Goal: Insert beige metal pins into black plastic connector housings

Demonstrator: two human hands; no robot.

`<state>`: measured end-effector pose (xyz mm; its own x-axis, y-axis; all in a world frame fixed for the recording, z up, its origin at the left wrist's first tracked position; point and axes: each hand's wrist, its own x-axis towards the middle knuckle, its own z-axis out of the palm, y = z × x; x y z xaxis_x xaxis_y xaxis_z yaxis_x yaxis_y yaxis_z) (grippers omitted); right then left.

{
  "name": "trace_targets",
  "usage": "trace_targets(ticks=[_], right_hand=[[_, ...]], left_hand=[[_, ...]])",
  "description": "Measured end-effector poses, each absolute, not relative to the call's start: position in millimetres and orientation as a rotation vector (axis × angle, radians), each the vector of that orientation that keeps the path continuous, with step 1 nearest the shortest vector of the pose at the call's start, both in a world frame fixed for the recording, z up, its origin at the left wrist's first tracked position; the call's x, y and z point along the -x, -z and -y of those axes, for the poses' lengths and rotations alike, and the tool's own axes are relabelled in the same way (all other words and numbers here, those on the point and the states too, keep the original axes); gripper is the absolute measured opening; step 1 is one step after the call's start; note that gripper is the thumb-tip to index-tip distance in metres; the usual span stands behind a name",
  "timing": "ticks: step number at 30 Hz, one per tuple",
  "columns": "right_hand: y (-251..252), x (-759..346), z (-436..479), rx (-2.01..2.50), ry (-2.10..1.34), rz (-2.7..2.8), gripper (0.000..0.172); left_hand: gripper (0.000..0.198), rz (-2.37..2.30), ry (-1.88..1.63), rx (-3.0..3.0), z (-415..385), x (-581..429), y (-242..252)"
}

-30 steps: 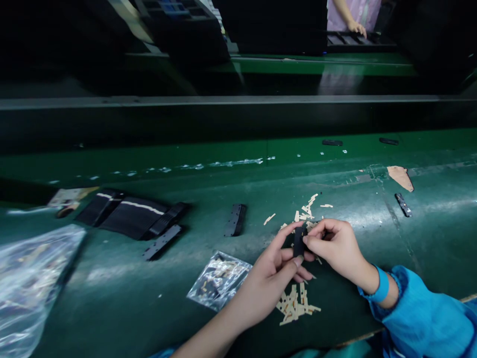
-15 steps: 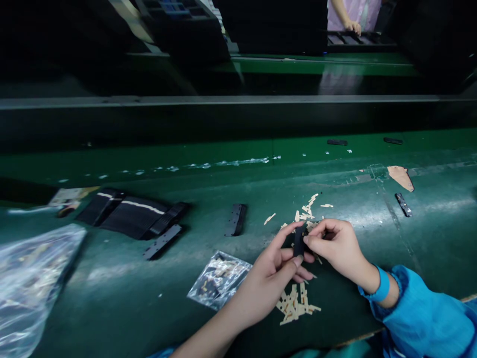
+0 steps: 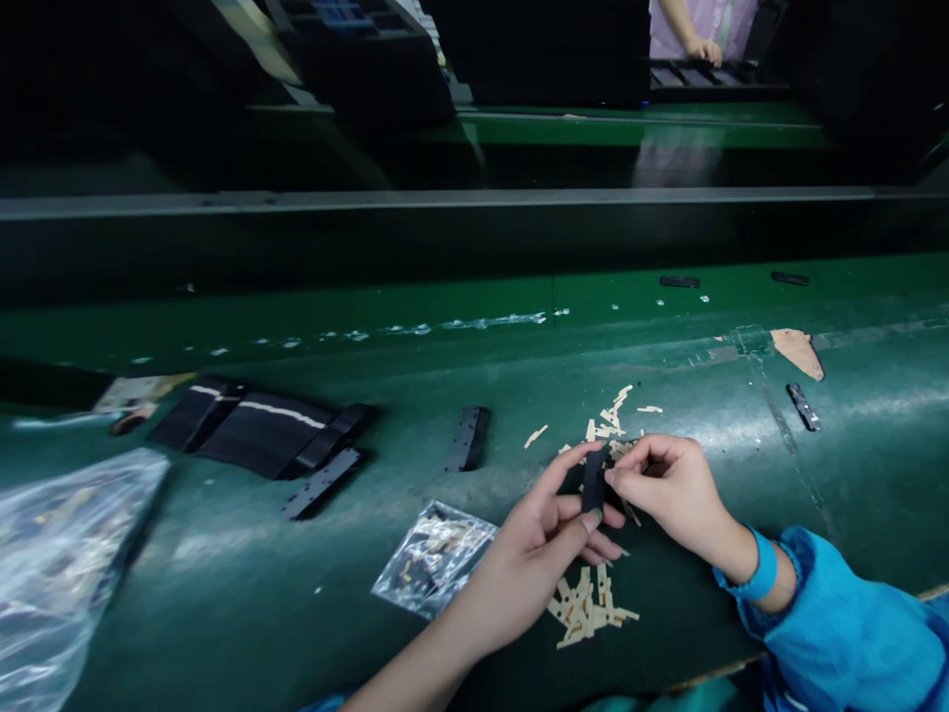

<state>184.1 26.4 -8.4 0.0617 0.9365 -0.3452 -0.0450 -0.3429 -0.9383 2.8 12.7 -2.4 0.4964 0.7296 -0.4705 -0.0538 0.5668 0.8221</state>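
Note:
My left hand (image 3: 545, 534) grips a small flat black rectangular part (image 3: 594, 481) between thumb and fingers, holding it upright above the green table. At the part's right edge, my right hand (image 3: 671, 485) is closed in a pinch. Whatever sits between those fingertips is too small to make out. Just behind my hands lies a loose scatter of small cream strips (image 3: 612, 420). A second pile of cream strips (image 3: 589, 608) lies below them, nearer the table's front edge.
Left of my hands are a small clear bag of parts (image 3: 434, 559), a black part (image 3: 469, 438), stacked black strips (image 3: 259, 425) and a large plastic bag (image 3: 66, 564). To the right lie a brown scrap (image 3: 798, 353) and a dark part (image 3: 803, 406). A co-worker's hand (image 3: 703, 51) shows beyond.
Both hands stay almost where they were, with the black part still in the left. The right hand keeps its pinch at the part's edge.

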Motion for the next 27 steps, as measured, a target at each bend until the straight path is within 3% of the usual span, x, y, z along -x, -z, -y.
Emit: trace_targets(ticks=[27], right_hand=[[7.6, -184.6, -25.7, 1.458, -1.512, 0.931, 0.009]], left_hand=[[0.065, -0.937, -0.551, -0.857, -13.0, -1.7, -1.6]])
